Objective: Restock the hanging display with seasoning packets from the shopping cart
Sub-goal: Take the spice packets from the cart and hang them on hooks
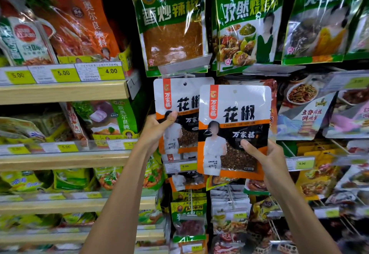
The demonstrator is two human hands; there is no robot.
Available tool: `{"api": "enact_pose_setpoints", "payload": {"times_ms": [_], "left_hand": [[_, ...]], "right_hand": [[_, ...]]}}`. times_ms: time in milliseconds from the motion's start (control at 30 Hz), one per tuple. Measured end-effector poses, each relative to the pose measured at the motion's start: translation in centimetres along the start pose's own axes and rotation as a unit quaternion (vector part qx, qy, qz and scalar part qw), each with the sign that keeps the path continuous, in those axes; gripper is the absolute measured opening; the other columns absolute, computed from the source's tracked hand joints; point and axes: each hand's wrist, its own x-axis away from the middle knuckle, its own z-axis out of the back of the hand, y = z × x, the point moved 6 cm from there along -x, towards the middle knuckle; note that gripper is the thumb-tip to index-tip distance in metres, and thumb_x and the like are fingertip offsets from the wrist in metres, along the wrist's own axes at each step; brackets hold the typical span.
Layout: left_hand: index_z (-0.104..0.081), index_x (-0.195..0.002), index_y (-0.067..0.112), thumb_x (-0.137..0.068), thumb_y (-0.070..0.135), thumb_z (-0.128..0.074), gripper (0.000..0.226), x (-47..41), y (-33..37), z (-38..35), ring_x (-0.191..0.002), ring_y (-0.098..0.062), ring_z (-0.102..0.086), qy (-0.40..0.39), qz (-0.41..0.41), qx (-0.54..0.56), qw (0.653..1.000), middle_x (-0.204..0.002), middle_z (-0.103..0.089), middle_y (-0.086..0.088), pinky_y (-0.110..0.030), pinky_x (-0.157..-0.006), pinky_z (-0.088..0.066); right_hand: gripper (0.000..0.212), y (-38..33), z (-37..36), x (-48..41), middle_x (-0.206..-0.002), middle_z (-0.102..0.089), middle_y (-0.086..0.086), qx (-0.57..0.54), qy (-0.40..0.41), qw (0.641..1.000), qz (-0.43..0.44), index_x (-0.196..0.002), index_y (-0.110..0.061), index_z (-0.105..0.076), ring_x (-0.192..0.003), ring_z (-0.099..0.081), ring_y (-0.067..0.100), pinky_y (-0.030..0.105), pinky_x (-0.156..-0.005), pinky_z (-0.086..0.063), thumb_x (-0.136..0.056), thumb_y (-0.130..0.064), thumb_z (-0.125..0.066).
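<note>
Obs., head view, person facing the hanging display.

Left hand [159, 125]: raised, closed on the left edge of a white-and-orange peppercorn packet [175, 113], thumb across its front. This rear packet sits at about 12 o'clock from frame centre, its top just beneath a clear plastic label holder [184, 66]. A dark hang hole shows near its top edge; whether it is on a peg, cannot tell.

Right hand [265, 157]: closed on a second, identical packet [233, 131], thumb pressed to the front at its lower right, fingers behind. This front packet overlaps the right part of the rear one and lies toward 3 o'clock of it, upright, face to the viewer. Its hang hole is visible and free of any peg.

Surroundings: green chili packet [171, 21] hangs at 12 o'clock above the two; green cumin packet [245, 23] at 1 o'clock. A yellow price tag [185, 166] reading 6.00 sits at 6 o'clock below the rear packet, with more hanging packets under it. Wooden shelves [63, 91] with bagged goods fill the 9 o'clock side; yellow tags there read 5.00, 5.00, 4.00. More hung packets crowd the 3 o'clock side, blurred.

Shopping cart: not seen.
</note>
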Motion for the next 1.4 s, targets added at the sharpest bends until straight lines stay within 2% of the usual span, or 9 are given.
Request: {"api": "enact_pose_setpoints", "payload": {"times_ms": [267,433,600,800,967,1100,1200,1300,1400], "left_hand": [[-0.058,-0.117,0.025,-0.071,0.044,-0.072,0.051,-1.5,-0.9,0.5,-0.105,0.001,-0.061,0.047,0.019,-0.005,0.999,-0.108,-0.067,0.017,-0.028,-0.098,-0.047],[-0.041,-0.141,0.013,-0.083,0.044,-0.069,0.072,-4.0,-2.0,0.7,-0.131,-0.020,-0.044,0.121,0.035,-0.066,0.990,-0.142,-0.049,-0.004,-0.039,-0.110,-0.036],[-0.038,-0.141,0.003,-0.087,0.042,-0.065,0.072,-6.3,-2.4,0.0,-0.131,-0.028,-0.043,0.183,0.074,-0.087,0.976,-0.143,-0.045,-0.012,-0.029,-0.097,-0.036],[-0.040,-0.141,0.006,-0.087,0.049,-0.063,0.073,-7.8,-3.6,-0.4,-0.129,-0.030,-0.046,0.169,0.152,-0.054,0.972,-0.144,-0.045,-0.013,-0.039,-0.105,-0.041],[-0.063,-0.107,-0.004,-0.090,0.044,-0.062,0.051,-4.3,-1.4,0.0,-0.101,-0.037,-0.062,0.211,0.066,-0.198,0.955,-0.107,-0.066,-0.024,-0.032,-0.072,-0.041],[-0.052,-0.126,0.000,-0.099,0.025,-0.050,0.037,1.1,1.6,-0.3,-0.115,-0.036,-0.054,0.211,-0.027,-0.357,0.909,-0.121,-0.060,-0.021,-0.040,-0.093,-0.044],[-0.058,-0.120,0.001,-0.097,0.010,-0.051,0.026,5.7,5.8,-0.5,-0.106,-0.030,-0.057,0.232,-0.201,-0.403,0.862,-0.113,-0.062,-0.016,-0.031,-0.091,-0.043],[-0.064,-0.107,-0.004,-0.093,-0.001,-0.051,0.020,8.6,11.0,1.0,-0.097,-0.032,-0.060,0.310,-0.384,-0.452,0.743,-0.102,-0.066,-0.018,-0.029,-0.089,-0.042],[-0.064,-0.109,-0.003,-0.093,0.002,-0.053,0.020,7.9,13.3,3.1,-0.101,-0.037,-0.061,0.353,-0.442,-0.538,0.625,-0.110,-0.065,-0.020,-0.036,-0.096,-0.040]], "right_hand": [[0.044,0.1,0.0,0.0,-0.100,-0.075,-0.003,-0.005,0.010,1.000,0.003,-0.103,-0.025,-0.069,-0.103,-0.068,0.020,0.056,-0.098,-0.048,-0.064,-0.045,-0.074],[0.040,-0.1,-0.5,-0.3,-0.103,-0.075,-0.004,0.000,0.008,1.000,0.006,-0.104,-0.024,-0.068,-0.105,-0.067,0.017,0.049,-0.100,-0.048,-0.068,-0.039,-0.073],[0.056,0.1,-0.7,-0.3,-0.112,-0.072,0.001,0.001,0.001,1.000,0.007,-0.115,-0.019,-0.066,-0.111,-0.065,0.022,0.050,-0.100,-0.048,-0.066,-0.043,-0.075],[0.040,0.2,-1.1,-0.4,-0.104,-0.075,-0.004,0.003,-0.013,1.000,0.011,-0.098,-0.030,-0.071,-0.102,-0.069,0.017,0.043,-0.091,-0.054,-0.064,-0.048,-0.076],[0.046,0.0,-1.8,-0.1,-0.110,-0.073,-0.009,0.006,-0.023,1.000,0.017,-0.105,-0.031,-0.068,-0.109,-0.065,0.012,0.050,-0.101,-0.048,-0.065,-0.051,-0.076],[0.040,0.0,-2.2,0.2,-0.106,-0.074,-0.008,-0.003,-0.029,0.999,0.016,-0.097,-0.034,-0.071,-0.106,-0.067,0.013,0.051,-0.099,-0.049,-0.061,-0.052,-0.076],[0.038,-0.3,-3.1,0.2,-0.103,-0.074,-0.011,-0.002,-0.042,0.999,0.024,-0.095,-0.034,-0.071,-0.101,-0.068,0.008,0.048,-0.098,-0.050,-0.062,-0.052,-0.076],[0.044,-0.5,-4.4,-0.4,-0.109,-0.073,-0.010,0.013,-0.061,0.998,0.027,-0.105,-0.029,-0.069,-0.107,-0.065,0.007,0.044,-0.102,-0.046,-0.067,-0.051,-0.074],[0.040,-0.2,-5.7,-1.4,-0.102,-0.073,-0.014,0.026,-0.079,0.996,0.026,-0.102,-0.026,-0.069,-0.100,-0.065,0.001,0.032,-0.091,-0.048,-0.069,-0.048,-0.073]]}}
